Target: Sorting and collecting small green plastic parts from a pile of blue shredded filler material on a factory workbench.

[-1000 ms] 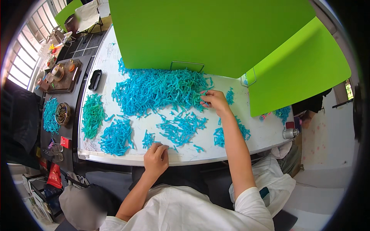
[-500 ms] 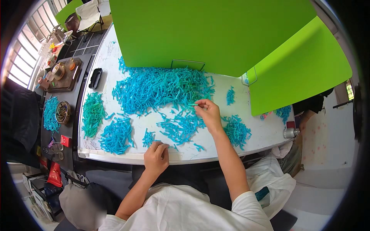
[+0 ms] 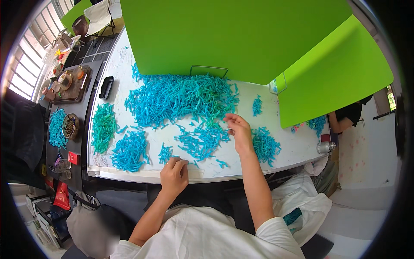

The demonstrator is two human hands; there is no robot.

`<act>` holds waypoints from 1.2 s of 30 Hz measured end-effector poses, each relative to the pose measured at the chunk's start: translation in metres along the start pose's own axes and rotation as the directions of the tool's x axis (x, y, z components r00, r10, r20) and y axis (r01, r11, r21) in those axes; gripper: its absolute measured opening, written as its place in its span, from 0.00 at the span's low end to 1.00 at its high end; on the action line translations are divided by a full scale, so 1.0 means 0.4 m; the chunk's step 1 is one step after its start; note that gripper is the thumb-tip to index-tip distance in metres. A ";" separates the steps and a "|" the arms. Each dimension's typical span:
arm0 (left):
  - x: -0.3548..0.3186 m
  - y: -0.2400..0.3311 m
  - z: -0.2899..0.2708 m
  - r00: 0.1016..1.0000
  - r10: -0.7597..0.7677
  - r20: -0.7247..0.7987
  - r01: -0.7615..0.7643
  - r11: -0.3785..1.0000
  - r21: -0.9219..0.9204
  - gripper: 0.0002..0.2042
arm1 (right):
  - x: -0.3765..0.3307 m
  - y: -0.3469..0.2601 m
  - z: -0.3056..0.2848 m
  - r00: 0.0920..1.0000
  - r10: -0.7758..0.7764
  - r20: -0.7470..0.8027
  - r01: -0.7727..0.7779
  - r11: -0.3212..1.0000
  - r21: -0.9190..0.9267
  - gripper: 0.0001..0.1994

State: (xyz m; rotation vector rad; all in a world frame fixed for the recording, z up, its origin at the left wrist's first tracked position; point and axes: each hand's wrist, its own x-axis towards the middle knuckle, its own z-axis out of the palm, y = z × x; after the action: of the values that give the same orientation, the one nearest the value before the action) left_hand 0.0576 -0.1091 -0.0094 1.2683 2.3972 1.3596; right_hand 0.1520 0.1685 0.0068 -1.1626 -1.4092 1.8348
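Small stick-like blue and green plastic pieces lie in heaps on the white table. My right hand [image 3: 239,134] hovers near the front right of the big heap [image 3: 177,99]; its fingers are bent and parted, and I see no piece between them. A looser spread of blue pieces [image 3: 200,142] lies to its left, and a blue pile [image 3: 265,146] to its right. My left hand [image 3: 174,175] is closed at the table's near edge, beside a small blue cluster [image 3: 165,153]. What its fingers hold, if anything, is hidden.
Left on the table are a green pile [image 3: 104,128], a blue pile [image 3: 130,151] and a black tray [image 3: 106,87]. Green panels [image 3: 233,39] stand along the back. A small pile [image 3: 257,105] lies right. Another person's arm [image 3: 340,124] shows at far right.
My right hand has shifted slightly right; its fingers have parted, and the small greenish piece at its fingertips no longer shows there. My left hand stays almost still.
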 end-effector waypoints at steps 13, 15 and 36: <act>0.006 0.003 0.003 0.998 0.042 -0.044 -0.042 0.999 -0.008 0.08 | -0.015 0.027 0.085 0.738 -0.500 0.454 0.637 0.293 -0.713 0.11; 0.005 0.001 0.002 0.998 0.039 -0.043 -0.039 0.999 -0.009 0.08 | -0.018 0.020 0.082 0.782 -0.506 0.364 0.606 0.479 -0.635 0.09; 0.010 0.001 0.003 0.994 0.087 -0.065 -0.087 0.996 -0.002 0.08 | 0.044 0.022 0.013 0.988 -0.126 0.090 0.154 0.859 -0.489 0.09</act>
State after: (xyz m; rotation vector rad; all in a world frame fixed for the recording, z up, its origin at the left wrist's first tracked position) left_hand 0.0557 -0.1054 -0.0086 1.3625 2.4053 1.4513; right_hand 0.1398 0.1780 -0.0066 -1.2081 -2.0201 1.4497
